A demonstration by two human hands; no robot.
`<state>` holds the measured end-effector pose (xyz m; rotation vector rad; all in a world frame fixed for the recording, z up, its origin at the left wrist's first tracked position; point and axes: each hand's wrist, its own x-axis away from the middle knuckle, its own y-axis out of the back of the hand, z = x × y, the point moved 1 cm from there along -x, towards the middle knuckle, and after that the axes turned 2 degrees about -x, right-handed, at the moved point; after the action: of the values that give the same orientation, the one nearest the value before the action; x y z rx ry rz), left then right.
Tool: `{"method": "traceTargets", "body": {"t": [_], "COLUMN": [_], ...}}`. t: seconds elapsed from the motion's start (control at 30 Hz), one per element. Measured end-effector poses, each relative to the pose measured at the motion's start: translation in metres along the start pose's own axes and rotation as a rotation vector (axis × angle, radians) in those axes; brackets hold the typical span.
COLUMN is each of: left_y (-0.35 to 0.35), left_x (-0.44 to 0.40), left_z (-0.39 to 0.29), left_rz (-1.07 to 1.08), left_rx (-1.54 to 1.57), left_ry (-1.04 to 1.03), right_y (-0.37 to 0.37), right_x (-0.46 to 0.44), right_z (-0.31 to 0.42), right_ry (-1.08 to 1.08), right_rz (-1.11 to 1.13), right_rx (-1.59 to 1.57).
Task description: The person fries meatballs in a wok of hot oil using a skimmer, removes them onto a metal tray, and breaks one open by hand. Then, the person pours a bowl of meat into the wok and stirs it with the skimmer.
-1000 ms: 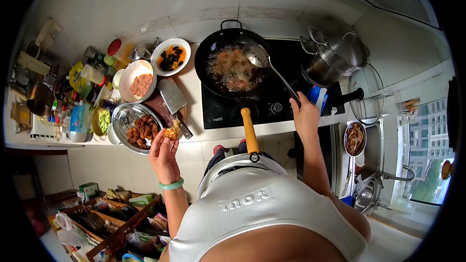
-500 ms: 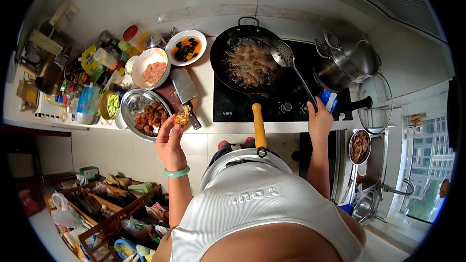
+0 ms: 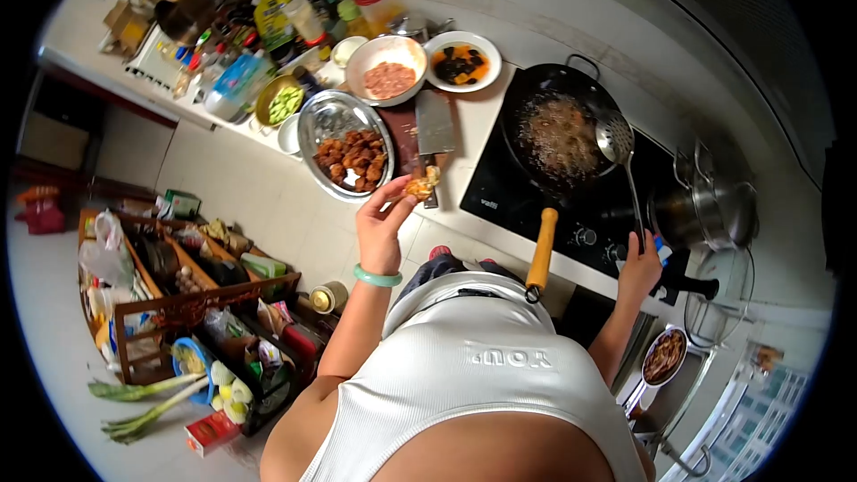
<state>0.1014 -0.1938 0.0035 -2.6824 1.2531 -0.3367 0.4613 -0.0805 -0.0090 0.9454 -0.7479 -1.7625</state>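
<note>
Between the fingertips of my left hand (image 3: 382,228) is a small piece of fried food (image 3: 423,184), golden with a pale side, held near the counter edge. Beside it a steel bowl (image 3: 308,113) contains browned fried pieces (image 3: 355,159). My right hand (image 3: 640,266) is closed around the handle of a skimmer (image 3: 615,137), whose perforated head rests at the right side of the black wok (image 3: 515,89). Oil bubbles around frying pieces (image 3: 558,136) in the wok. A cleaver (image 3: 435,125) lies on the cutting board (image 3: 404,129).
A white bowl of raw minced meat (image 3: 389,80) and a plate with dark pieces (image 3: 461,64) stand behind the board. Steel pots (image 3: 714,205) are right of the wok. The wok's wooden handle (image 3: 542,250) juts toward my body. A wooden rack (image 3: 143,308) stands on the left floor.
The whole view has turned and shifted as my head moved, bringing more of the left floor into sight. Both hands keep their holds on the fried food and the skimmer.
</note>
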Motion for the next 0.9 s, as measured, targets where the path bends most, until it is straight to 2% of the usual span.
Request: {"method": "traceTargets", "body": {"t": [0.13,0.47,0.67,0.8,0.9], "left_y": [0.006,0.010,0.016,0.016,0.017], "left_x": [-0.001,-0.001,-0.001,-0.001,0.001], "left_z": [0.007,0.004,0.001,-0.001,-0.004], "left_rz": [-0.030,-0.017,-0.060,-0.031,-0.039], "left_rx": [0.042,0.004,0.012,0.026,0.062], "left_ry": [0.033,-0.001,0.031,0.009,0.032], "right_y": [0.002,-0.005,-0.013,-0.002,-0.005], "right_x": [-0.004,-0.007,-0.008,-0.008,-0.007], "right_z": [0.012,0.016,0.001,0.017,0.015], "right_ry": [-0.018,0.023,0.074,0.010,-0.010], "right_rz": [0.060,0.037,0.001,0.106,0.055], "right_rx": [0.031,0.000,0.111,0.064,0.055]}}
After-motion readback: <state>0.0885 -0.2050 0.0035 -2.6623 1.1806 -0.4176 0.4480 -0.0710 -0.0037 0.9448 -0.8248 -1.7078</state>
